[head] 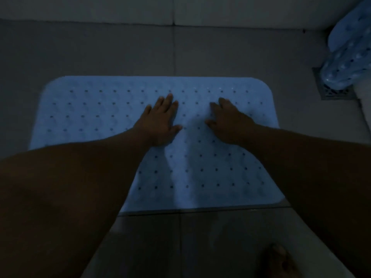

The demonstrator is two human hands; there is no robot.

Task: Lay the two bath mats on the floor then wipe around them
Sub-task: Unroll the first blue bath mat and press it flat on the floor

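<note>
A pale blue bath mat [100, 109] with rows of small holes lies flat on the grey tiled floor, in the middle of the dim view. My left hand [160, 121] rests palm down on its centre with straight, spread fingers. My right hand [226, 121] lies on the mat just to the right, fingers loosely bent, holding nothing. A second blue mat [349, 49], rolled or bunched, leans in the far right corner.
A metal floor drain [331, 93] sits under the bunched mat at the right. A light wall base [172, 11] runs along the far side. A bare foot [279, 259] stands on the tiles at the bottom right, near the mat's front edge.
</note>
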